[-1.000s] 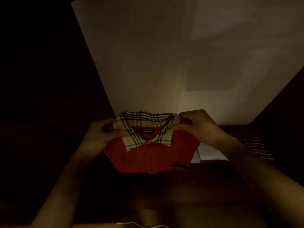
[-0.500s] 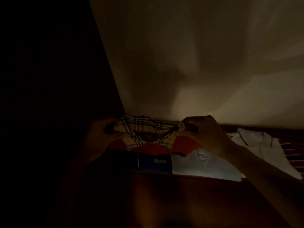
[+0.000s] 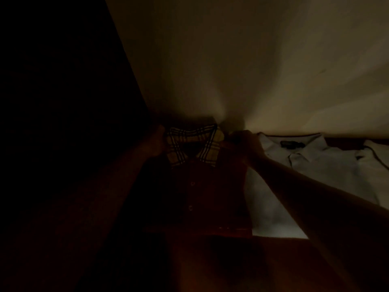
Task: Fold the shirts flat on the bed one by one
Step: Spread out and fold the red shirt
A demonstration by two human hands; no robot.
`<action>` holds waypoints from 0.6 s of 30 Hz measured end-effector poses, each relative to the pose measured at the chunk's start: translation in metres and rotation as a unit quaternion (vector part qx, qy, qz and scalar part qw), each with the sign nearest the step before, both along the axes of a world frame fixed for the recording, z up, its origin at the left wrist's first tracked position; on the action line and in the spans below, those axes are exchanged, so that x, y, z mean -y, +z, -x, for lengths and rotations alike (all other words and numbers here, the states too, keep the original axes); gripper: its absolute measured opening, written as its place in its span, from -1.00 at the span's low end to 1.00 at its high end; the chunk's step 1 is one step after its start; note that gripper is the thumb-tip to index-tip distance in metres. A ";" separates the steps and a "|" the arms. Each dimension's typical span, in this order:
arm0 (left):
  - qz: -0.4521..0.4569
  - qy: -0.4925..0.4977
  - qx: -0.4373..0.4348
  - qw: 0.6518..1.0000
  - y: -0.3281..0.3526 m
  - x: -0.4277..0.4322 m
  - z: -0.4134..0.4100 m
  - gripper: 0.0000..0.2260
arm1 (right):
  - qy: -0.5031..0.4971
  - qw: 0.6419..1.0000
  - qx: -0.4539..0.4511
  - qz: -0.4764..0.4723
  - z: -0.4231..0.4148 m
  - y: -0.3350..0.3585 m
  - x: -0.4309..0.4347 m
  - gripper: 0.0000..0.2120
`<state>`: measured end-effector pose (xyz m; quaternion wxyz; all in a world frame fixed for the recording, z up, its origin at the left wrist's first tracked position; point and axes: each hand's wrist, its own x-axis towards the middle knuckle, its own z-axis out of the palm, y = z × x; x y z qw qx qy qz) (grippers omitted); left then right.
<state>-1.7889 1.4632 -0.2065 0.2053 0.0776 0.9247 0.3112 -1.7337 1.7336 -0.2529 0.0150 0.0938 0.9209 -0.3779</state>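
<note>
A folded red polo shirt [image 3: 202, 192] with a plaid collar lies face up in the middle of the dim view, its button placket running down the front. My left hand [image 3: 154, 143] grips its left shoulder beside the collar. My right hand [image 3: 245, 145] grips the right shoulder. Right of it lies a folded white polo shirt [image 3: 311, 171], its collar toward the wall; my right forearm crosses over it.
A pale wall [image 3: 242, 60] rises straight behind the shirts. A dark surface [image 3: 63, 102] fills the left side. A second white garment [image 3: 376, 152] shows at the far right edge. The dark red bed surface [image 3: 231, 260] stretches toward me.
The red shirt has come down from in front of the wall and now lies flat beside the white shirt, covering the blue shirt seen before. Both hands stay at its shoulders.
</note>
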 end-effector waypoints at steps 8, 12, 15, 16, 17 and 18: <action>0.001 0.016 -0.047 0.999 -0.020 -0.013 0.021 -0.53 | 0.013 0.995 0.028 -0.096 0.008 -0.003 0.002 -0.65; -0.050 0.037 -0.120 0.991 -0.034 -0.031 -0.014 -0.40 | 0.040 0.986 -0.035 -0.156 -0.028 -0.013 0.029 -0.48; -0.099 0.041 -0.156 0.982 -0.060 -0.037 -0.061 -0.41 | 0.069 0.983 -0.008 -0.168 -0.059 -0.034 0.052 -0.42; -0.097 0.045 -0.153 0.982 -0.072 -0.036 -0.071 -0.42 | 0.063 0.985 0.014 -0.162 -0.066 -0.043 0.057 -0.41; -0.088 0.042 -0.155 0.983 -0.084 -0.034 -0.077 -0.43 | 0.054 0.986 0.027 -0.154 -0.071 -0.050 0.060 -0.41; -0.081 0.036 -0.159 0.983 -0.094 -0.031 -0.078 -0.42 | 0.045 0.987 0.025 -0.150 -0.073 -0.058 0.062 -0.40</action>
